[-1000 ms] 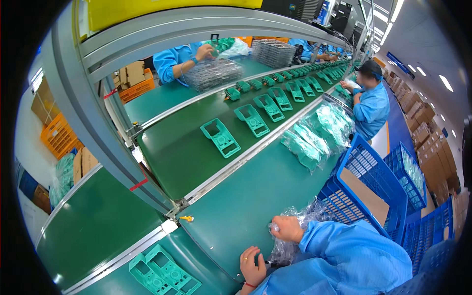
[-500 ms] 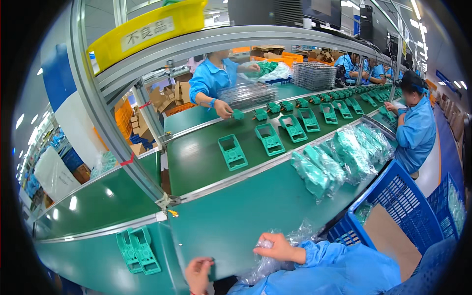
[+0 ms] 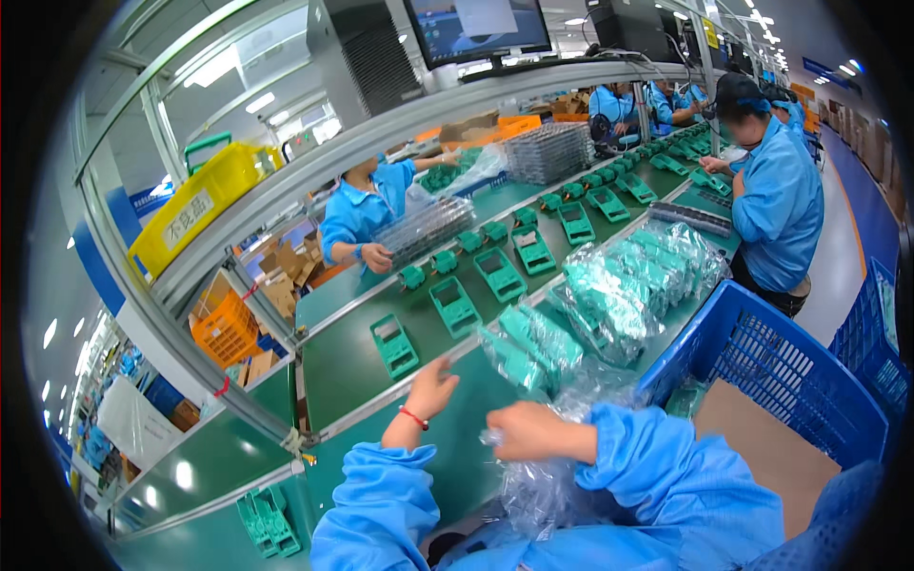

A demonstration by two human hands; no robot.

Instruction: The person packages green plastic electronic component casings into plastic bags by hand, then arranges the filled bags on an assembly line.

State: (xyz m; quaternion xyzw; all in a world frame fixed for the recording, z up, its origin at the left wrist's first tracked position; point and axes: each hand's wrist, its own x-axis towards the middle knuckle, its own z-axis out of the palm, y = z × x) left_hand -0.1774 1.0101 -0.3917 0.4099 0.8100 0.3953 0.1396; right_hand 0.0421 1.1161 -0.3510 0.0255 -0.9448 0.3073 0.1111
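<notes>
My right hand (image 3: 535, 433) is closed round a crumpled clear plastic bag (image 3: 547, 490), which hangs down over the bench edge toward my lap. My left hand (image 3: 430, 392), with a red cord at its wrist, is over the near edge of the belt, fingers loosely bent and nothing visible in them. Closest to it are two green plastic housings with square openings, one at the left (image 3: 394, 346) and another (image 3: 454, 306) beyond the fingers. More such housings (image 3: 500, 274) stretch along the green conveyor belt. Bagged green parts (image 3: 538, 347) lie just beyond my right hand.
A blue crate (image 3: 762, 357) with cardboard inside stands at my right. Two green housings (image 3: 268, 521) lie at the lower left. Metal framing (image 3: 195, 352) rises at the left, bearing a yellow bin (image 3: 205, 205). Co-workers in blue sit across the belt and at the right.
My left hand has moved up and forward to the belt's edge. My right hand keeps hold of the plastic bag. The view has turned, and the belt's parts appear further left.
</notes>
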